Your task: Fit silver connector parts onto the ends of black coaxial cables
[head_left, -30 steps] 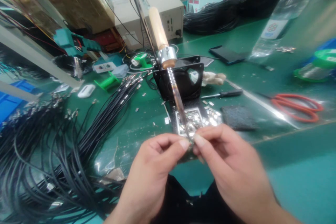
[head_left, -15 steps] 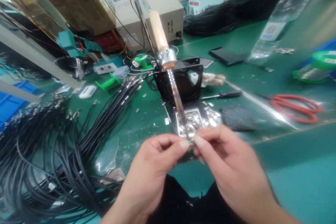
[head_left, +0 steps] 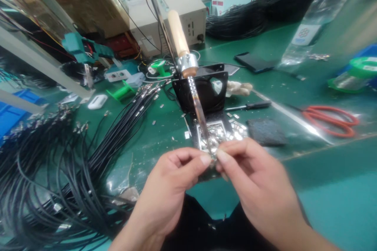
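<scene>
My left hand [head_left: 179,176] and my right hand [head_left: 253,176] meet at the table's front edge, each with thumb and forefinger pinched. What they pinch is too small and hidden to name. Between the fingertips comes the tip of a soldering iron [head_left: 198,108], whose wooden handle points up and away, mounted above a black fan frame [head_left: 203,94]. Just beyond my fingers lies a tray [head_left: 200,137] of small shiny metal pieces [head_left: 216,132], with more pieces scattered to its right.
Black cables [head_left: 73,172] spread over the left side. To the right are a dark sponge-like pad [head_left: 266,132], a screwdriver [head_left: 256,105], orange-handled scissors [head_left: 330,119] and a plastic bottle [head_left: 306,35]. A beige box [head_left: 176,15] stands behind, near a green spool [head_left: 122,93].
Both hands have risen very slightly in the view and remain pinched at the iron's tip. Nothing else has visibly moved.
</scene>
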`<state>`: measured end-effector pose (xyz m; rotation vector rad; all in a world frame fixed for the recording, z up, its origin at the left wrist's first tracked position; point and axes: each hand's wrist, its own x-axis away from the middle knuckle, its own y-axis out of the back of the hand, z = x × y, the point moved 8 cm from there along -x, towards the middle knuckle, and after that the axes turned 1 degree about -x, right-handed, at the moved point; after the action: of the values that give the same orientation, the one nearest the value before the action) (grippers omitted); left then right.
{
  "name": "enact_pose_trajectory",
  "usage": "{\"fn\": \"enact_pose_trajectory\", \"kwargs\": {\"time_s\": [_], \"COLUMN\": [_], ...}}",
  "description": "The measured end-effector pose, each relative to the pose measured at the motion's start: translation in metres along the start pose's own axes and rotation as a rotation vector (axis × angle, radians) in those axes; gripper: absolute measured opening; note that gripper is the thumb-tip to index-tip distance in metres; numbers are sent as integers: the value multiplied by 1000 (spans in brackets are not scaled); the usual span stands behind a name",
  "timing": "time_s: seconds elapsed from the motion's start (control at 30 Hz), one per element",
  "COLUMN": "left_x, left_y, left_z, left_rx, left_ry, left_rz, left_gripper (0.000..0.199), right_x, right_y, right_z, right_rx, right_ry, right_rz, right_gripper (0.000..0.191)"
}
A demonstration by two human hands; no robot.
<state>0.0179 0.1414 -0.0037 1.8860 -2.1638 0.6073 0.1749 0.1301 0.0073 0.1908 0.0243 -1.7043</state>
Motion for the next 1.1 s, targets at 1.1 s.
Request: {"fn": "enact_pose_trajectory", "kwargs": {"time_s": [1.1], "left_x": [-3], "left_y": [0], "left_z": [1], "left_rx": [-12], "left_ry": [3], "left_rz": [18], "left_gripper": [19], "right_x": [1], "right_y": [3], "right_z": [5], "right_rx": [-4], "right_ry": [35], "right_rz": [-22], "right_gripper": [16]}}
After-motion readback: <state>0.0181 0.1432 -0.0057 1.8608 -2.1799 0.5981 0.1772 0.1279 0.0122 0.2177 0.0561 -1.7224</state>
